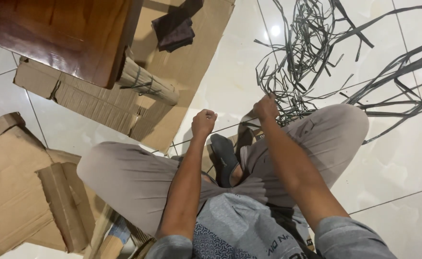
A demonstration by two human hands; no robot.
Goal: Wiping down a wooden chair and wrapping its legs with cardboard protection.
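I sit cross-legged on a white tiled floor. My left hand (204,122) is closed in a fist above my knees, and a thin dark strip (230,126) seems to run from it to my right hand (265,107). That right hand is pinched shut on the strip at the edge of a tangled pile of thin dark strips (307,57) spread over the tiles ahead and to the right. A dark sandal (224,158) sits on my foot between my legs.
A bundle of thin sticks (148,85) tied with a band lies on flattened cardboard (100,105) at upper left, beside a dark wooden furniture piece (57,33). A dark cloth (175,29) rests on the cardboard. More torn cardboard (24,187) lies at left.
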